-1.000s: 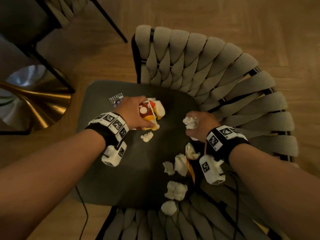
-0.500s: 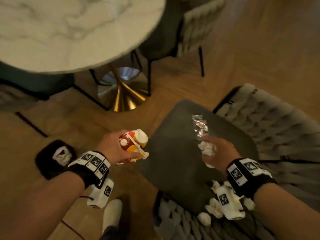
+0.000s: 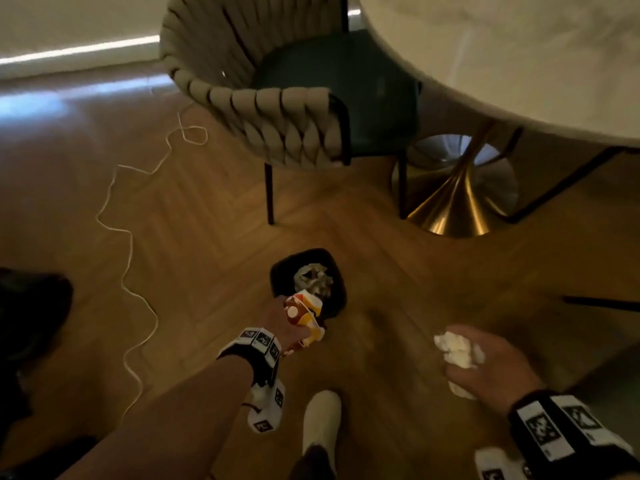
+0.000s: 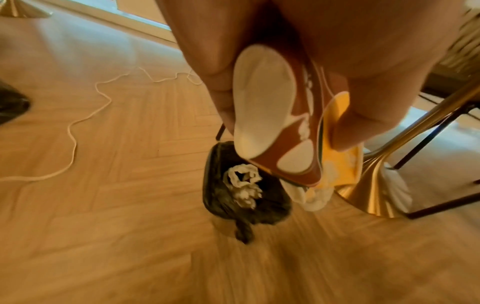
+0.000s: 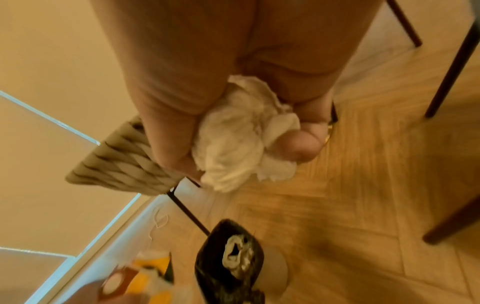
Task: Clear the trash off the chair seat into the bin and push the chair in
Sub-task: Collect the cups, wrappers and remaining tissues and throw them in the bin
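Down at six o'clock of the black-lined bin (image 3: 281, 271), the left hand (image 3: 282, 322) grips a red-and-yellow wrapper (image 3: 304, 315) over its rim. At four o'clock, the right hand (image 3: 491, 362) clutches crumpled tissue (image 3: 457, 351), fingertips hidden. Bin contents blurred.

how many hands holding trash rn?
2. Left hand grips the red-yellow wrapper at the bin; right hand holds crumpled tissue beside it.
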Demonstrator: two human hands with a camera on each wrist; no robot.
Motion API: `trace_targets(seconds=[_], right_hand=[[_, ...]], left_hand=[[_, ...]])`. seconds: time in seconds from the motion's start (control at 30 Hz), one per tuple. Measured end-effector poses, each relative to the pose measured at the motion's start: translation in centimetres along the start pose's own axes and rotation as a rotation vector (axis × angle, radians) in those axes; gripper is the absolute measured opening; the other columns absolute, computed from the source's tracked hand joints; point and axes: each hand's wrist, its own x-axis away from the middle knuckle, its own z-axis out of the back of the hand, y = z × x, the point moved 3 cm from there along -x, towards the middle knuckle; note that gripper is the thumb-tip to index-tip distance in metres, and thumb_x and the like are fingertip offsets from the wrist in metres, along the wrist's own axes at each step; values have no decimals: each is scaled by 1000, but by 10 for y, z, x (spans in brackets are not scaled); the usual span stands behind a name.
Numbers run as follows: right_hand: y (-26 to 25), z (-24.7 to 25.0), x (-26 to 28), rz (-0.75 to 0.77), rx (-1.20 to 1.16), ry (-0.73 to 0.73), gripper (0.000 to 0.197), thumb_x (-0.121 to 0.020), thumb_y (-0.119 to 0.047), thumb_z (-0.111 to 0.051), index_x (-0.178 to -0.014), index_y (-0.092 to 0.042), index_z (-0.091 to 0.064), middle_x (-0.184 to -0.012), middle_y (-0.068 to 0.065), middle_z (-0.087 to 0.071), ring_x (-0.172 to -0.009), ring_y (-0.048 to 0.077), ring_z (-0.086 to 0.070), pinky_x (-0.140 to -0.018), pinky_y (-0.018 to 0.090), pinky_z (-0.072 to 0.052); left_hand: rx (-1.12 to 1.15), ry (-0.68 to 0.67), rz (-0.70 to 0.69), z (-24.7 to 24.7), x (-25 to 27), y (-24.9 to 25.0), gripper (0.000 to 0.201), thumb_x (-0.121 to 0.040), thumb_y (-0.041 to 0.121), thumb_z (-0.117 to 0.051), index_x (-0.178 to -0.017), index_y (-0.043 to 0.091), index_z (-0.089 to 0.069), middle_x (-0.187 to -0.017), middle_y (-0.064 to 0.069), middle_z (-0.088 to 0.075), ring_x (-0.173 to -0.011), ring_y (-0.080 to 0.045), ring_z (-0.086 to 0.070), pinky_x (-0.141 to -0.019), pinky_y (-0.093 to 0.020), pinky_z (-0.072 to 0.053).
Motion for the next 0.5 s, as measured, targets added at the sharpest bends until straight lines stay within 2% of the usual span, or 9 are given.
trace_targets(seconds=[0.07, 0.13, 0.23, 0.3, 0.37, 0.43, 0.47, 0.5], right_hand=[[-15, -44, -25, 10, 23, -54, 49, -73, -16, -77, -118, -26, -60, -99, -5, -58, -89, 11, -52, -77, 16, -37], [-20, -74, -42, 29, 38, -80, 45, -73, -17, -77, -110, -32, -58, -94, -8, -58, -82, 6, -52, -66, 5, -38], [-5, -114, -67, 5, 55, -122, 43, -71, -18, -79, -93, -45, -53, -91, -11, -59, -78, 2, -54, -65, 3, -43], [4, -130, -79, -33, 56, -141, 46, -70, -17, -80, -88, -47, -49, -89, -19, -55, -77, -1, -52, -68, 1, -41], [11, -138, -89, -84, 81, -157, 50, -69, -17, -80, -83, -50, -46, -87, -16, -55, -79, 5, -53, -69, 6, -42], [12, -140, -98, -123, 107, -152, 50, -68, -21, -81, -83, -54, -47, -93, -9, -60, -92, 12, -56, -81, 19, -44], [6, -140, -104, -121, 114, -138, 46, -67, -22, -81, -89, -51, -53, -98, -5, -63, -95, 15, -58, -84, 25, -45], [-4, -141, -111, -109, 129, -124, 44, -68, -23, -81, -98, -45, -57, -101, -2, -64, -95, 16, -58, -83, 24, -46]], left_hand=[[-86, -3, -12, 4, -58, -21, 78, -68, 41, -74, -133, 15, -40, -126, -9, -57, -109, -27, -58, -87, -39, -53], [-168, 8, -43, 5, -107, -24, 86, -73, 43, -71, -142, 18, -27, -137, -10, -48, -117, -31, -54, -92, -41, -51], [-232, 46, -129, -12, -177, -23, 83, -75, 40, -72, -141, 25, -23, -140, -10, -41, -122, -34, -47, -96, -45, -47], [-293, 6, -144, -37, -211, -24, 89, -73, 42, -74, -141, 29, -19, -140, -9, -39, -126, -34, -41, -99, -48, -44], [-349, -55, -134, -60, -230, -27, 105, -65, 49, -78, -144, 31, -11, -145, -10, -33, -130, -35, -37, -100, -50, -42], [-331, -94, -122, -71, -231, -34, 117, -56, 57, -80, -144, 34, -7, -152, -10, -22, -134, -36, -32, -103, -51, -38], [-300, -87, -135, -69, -225, -39, 115, -55, 59, -78, -143, 35, -9, -153, -8, -20, -134, -36, -32, -104, -50, -38], [-251, -65, -161, -66, -218, -44, 108, -58, 60, -76, -143, 34, -14, -152, -7, -22, -133, -34, -35, -104, -49, -40]])
